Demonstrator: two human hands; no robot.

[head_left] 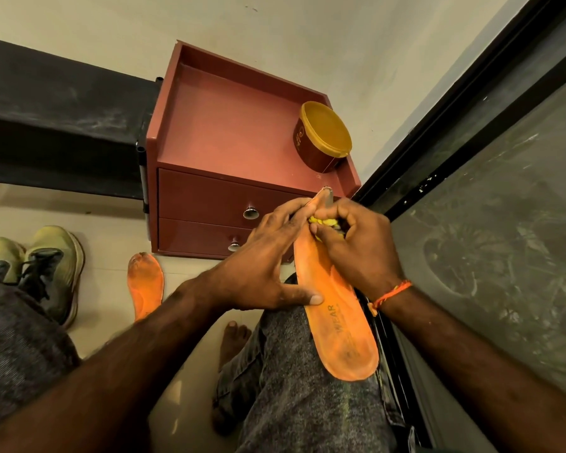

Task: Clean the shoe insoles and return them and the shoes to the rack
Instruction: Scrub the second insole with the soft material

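Observation:
An orange insole lies along my right thigh, heel end toward me. My left hand holds it from the left, thumb pressed on its middle and fingers round its toe end. My right hand grips a bunched yellow cloth and presses it on the insole's front part. A second orange insole lies on the floor to the left. Two yellow-green shoes with dark laces stand at the far left.
A red-brown two-drawer cabinet stands ahead, with a yellow-lidded brown tub on its top. A dark shelf runs along the left. A dark-framed glass door is on the right. My bare foot rests on the floor.

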